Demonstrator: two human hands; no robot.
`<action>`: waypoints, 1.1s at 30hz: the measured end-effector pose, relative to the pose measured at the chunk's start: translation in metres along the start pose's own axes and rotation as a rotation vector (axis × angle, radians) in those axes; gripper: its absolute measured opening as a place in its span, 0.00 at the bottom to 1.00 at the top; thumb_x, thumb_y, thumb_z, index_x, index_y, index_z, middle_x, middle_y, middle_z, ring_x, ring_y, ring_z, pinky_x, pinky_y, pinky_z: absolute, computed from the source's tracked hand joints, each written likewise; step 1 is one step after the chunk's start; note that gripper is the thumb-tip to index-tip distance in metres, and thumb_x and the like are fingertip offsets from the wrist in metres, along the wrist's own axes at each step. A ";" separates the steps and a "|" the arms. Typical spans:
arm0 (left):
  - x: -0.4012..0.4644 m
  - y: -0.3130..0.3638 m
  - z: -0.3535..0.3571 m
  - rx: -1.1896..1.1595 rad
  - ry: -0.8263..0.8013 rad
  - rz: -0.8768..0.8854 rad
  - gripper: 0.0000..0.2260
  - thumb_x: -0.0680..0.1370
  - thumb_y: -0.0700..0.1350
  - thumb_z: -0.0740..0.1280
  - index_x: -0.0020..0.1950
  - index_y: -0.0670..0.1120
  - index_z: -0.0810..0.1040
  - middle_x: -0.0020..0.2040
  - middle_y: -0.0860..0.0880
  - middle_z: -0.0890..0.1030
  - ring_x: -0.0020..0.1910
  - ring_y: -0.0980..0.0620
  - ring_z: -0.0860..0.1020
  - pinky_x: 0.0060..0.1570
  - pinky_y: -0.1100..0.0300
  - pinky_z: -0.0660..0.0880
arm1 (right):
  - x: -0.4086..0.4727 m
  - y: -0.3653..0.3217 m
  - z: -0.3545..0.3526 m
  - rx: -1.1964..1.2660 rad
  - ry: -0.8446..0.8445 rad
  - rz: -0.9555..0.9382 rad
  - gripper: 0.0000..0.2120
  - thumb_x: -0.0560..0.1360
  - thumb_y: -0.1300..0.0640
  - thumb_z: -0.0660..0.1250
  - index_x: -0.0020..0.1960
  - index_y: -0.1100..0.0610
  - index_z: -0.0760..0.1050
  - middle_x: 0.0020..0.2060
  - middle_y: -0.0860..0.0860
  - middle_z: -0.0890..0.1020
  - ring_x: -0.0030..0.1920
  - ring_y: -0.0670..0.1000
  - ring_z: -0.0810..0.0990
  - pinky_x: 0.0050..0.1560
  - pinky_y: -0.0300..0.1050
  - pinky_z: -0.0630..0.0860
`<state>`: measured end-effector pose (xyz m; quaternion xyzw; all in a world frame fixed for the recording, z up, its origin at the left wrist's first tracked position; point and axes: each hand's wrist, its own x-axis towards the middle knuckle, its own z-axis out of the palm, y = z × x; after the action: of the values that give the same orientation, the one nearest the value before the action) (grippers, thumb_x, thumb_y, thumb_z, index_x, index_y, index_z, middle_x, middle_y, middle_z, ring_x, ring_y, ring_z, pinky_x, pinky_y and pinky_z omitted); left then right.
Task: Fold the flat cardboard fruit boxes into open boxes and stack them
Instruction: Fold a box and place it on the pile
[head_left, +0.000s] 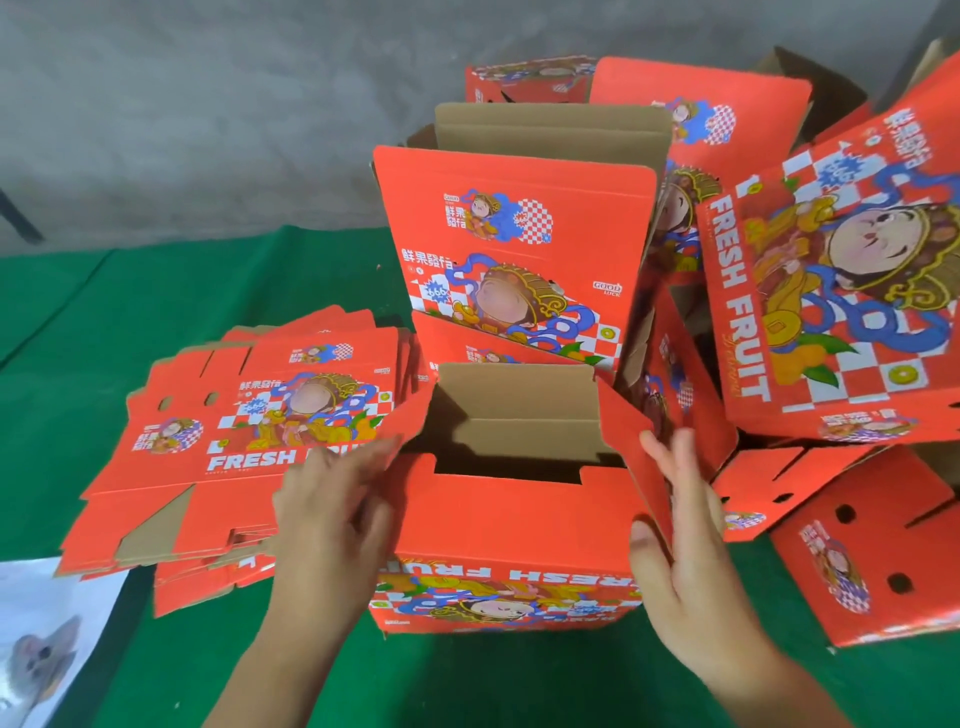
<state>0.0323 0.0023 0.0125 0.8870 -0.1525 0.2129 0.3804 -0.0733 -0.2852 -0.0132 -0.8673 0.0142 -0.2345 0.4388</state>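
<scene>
A red printed fruit box (511, 525) stands opened in front of me on the green cloth, its brown inside showing. My left hand (332, 514) holds its left side flap, fingers on the flap's edge. My right hand (685, 525) holds the right side flap, thumb in front and fingers behind it. A pile of flat red boxes (228, 447) lies to the left. Behind the open box stand folded boxes (514, 249) with their lids raised.
More folded red boxes (841, 291) lie tumbled at the right and back right. The green cloth (104, 322) covers the floor up to a grey wall. A white printed sheet (47, 634) lies at the lower left.
</scene>
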 end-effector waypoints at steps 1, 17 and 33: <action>0.004 -0.002 -0.005 -0.005 -0.085 0.047 0.17 0.76 0.47 0.66 0.65 0.56 0.78 0.44 0.53 0.75 0.45 0.46 0.75 0.47 0.42 0.73 | 0.000 0.004 -0.002 -0.074 0.012 -0.023 0.36 0.80 0.63 0.56 0.84 0.46 0.51 0.80 0.45 0.62 0.80 0.53 0.60 0.77 0.38 0.56; 0.092 0.003 -0.001 -0.073 -0.689 0.184 0.18 0.83 0.52 0.52 0.72 0.65 0.68 0.59 0.53 0.73 0.60 0.54 0.75 0.66 0.52 0.69 | 0.003 0.014 -0.003 -0.075 -0.088 0.001 0.31 0.79 0.54 0.53 0.82 0.42 0.58 0.81 0.43 0.59 0.81 0.52 0.57 0.78 0.39 0.54; 0.052 0.002 -0.003 0.139 -0.408 0.764 0.24 0.82 0.64 0.59 0.48 0.45 0.79 0.60 0.48 0.82 0.58 0.42 0.78 0.58 0.44 0.71 | 0.064 -0.038 -0.010 0.381 0.028 0.657 0.03 0.79 0.53 0.67 0.48 0.51 0.79 0.45 0.50 0.79 0.63 0.61 0.80 0.64 0.57 0.75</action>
<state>0.0751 -0.0019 0.0412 0.8143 -0.5268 0.1687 0.1760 -0.0271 -0.2840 0.0461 -0.7161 0.2535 -0.0916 0.6439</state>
